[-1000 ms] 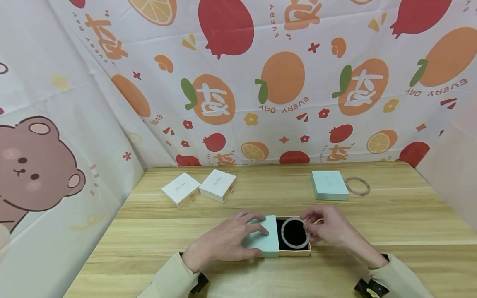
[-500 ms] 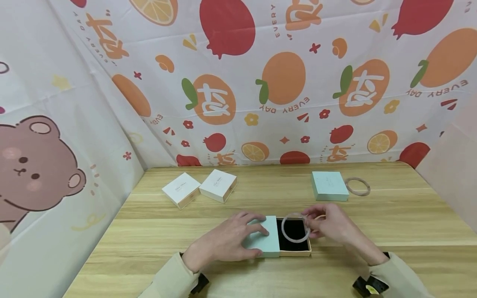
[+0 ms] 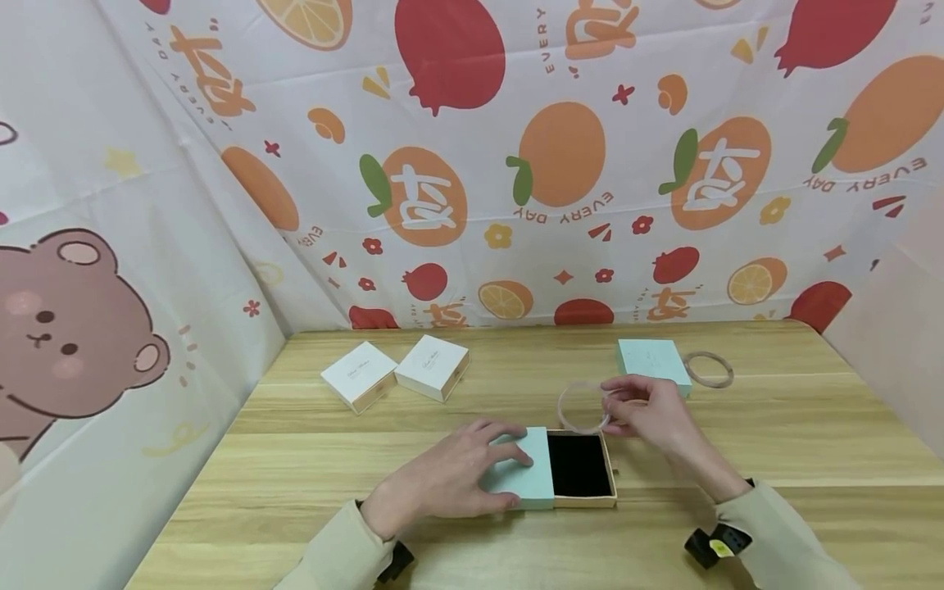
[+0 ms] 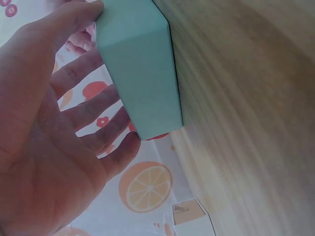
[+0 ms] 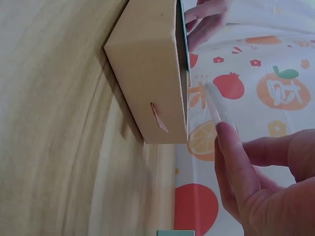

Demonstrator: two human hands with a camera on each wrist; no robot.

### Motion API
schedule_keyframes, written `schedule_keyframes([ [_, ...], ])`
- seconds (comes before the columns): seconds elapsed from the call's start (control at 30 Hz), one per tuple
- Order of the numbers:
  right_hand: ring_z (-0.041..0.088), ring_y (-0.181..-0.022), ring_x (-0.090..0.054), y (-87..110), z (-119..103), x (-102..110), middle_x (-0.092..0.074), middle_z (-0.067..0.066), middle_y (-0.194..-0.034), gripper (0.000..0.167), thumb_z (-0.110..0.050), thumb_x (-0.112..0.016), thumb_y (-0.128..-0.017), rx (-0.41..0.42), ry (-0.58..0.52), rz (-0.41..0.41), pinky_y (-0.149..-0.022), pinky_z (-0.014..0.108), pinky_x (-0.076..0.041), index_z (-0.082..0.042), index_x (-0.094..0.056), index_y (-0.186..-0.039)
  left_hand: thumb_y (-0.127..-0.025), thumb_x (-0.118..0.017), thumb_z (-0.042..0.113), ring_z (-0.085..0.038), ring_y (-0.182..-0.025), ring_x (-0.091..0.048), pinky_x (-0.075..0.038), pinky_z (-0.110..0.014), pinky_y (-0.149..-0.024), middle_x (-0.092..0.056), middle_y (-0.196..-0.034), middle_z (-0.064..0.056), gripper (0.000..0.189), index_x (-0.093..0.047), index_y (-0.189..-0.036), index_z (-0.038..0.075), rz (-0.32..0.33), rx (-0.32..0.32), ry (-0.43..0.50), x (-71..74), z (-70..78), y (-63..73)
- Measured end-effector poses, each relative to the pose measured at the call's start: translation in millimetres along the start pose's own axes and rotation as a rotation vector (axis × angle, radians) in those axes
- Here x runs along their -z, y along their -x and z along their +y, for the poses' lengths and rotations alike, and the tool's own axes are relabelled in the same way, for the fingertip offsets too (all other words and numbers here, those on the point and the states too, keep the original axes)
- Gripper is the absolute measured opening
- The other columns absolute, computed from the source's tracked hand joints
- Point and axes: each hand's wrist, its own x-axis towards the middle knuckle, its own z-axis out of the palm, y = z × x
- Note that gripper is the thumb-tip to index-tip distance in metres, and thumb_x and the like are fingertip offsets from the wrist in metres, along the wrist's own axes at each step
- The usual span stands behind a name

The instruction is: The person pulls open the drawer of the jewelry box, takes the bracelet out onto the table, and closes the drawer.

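Note:
My right hand (image 3: 649, 410) pinches a thin translucent bangle (image 3: 562, 408) between thumb and fingers, holding it up just beyond a mint-green drawer box (image 3: 534, 467). In the right wrist view the bangle (image 5: 215, 105) appears edge-on, raised above the box's height. My left hand (image 3: 465, 471) rests on the box's cover with fingers spread, the thumb at the near edge. In the left wrist view its fingers (image 4: 93, 110) reach flat over the mint cover (image 4: 140, 73). The drawer (image 3: 583, 501) is pulled out to the right, showing a bare black lining and a small pull tab (image 5: 158, 118).
Two white boxes, one on the left (image 3: 359, 373) and one beside it (image 3: 433, 365), lie at the back left. Behind my right hand sits another mint box (image 3: 652, 360), with a second, greyish bangle (image 3: 726, 378) beside it. A printed cloth (image 3: 472, 279) hangs behind the table.
The bangle has been lifted out of the drawer by my right hand, up and away toward the back. The left hand and the box have stayed put.

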Motion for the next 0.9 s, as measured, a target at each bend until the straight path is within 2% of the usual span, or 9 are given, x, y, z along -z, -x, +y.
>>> schedule_keyframes([
  [0.2, 0.010, -0.078, -0.072, -8.6, 0, 4, -0.063, 0.011, -0.100, 0.036, 0.002, -0.060, -0.098, 0.023, -0.020, 0.033, -0.074, 0.030, -0.063, 0.014, -0.056, -0.132, -0.091, -0.072, 0.046, -0.024, -0.140, -0.049, -0.045, -0.046, -0.114, -0.052, -0.152, 0.000, 0.039, -0.069, -0.126, 0.029, 0.008, -0.007, -0.006, 0.1, 0.3, -0.9],
  [0.37, 0.011, -0.078, -0.073, -14.7, 3, 4, -0.065, 0.014, -0.100, 0.033, 0.002, -0.059, -0.099, 0.009, 0.014, 0.042, -0.075, 0.030, -0.063, 0.014, -0.059, -0.129, -0.091, -0.072, 0.046, -0.024, -0.140, -0.049, -0.044, -0.045, -0.115, -0.053, -0.151, 0.001, 0.039, -0.069, -0.126, 0.029, 0.003, -0.013, -0.010, -0.4, 0.0, -1.2],
  [0.6, 0.014, -0.078, -0.074, -19.7, 7, 2, -0.069, 0.026, -0.109, 0.026, 0.000, -0.058, -0.101, -0.031, 0.125, 0.062, -0.071, 0.028, -0.063, 0.011, -0.068, -0.121, -0.091, -0.072, 0.047, -0.024, -0.139, -0.049, -0.044, -0.045, -0.115, -0.053, -0.151, 0.001, 0.039, -0.069, -0.126, 0.030, 0.002, -0.015, -0.006, -2.5, -0.2, -1.1],
  [0.9, 0.015, -0.069, -0.073, -24.4, 9, -3, -0.076, 0.022, -0.104, 0.022, -0.004, -0.060, -0.098, 0.092, 0.378, 0.105, -0.057, 0.021, -0.054, 0.004, -0.076, -0.110, -0.090, -0.073, 0.046, -0.024, -0.139, -0.049, -0.045, -0.044, -0.114, -0.053, -0.150, 0.001, 0.038, -0.070, -0.125, 0.029, 0.013, -0.010, 0.002, -1.4, -1.0, -0.4],
])
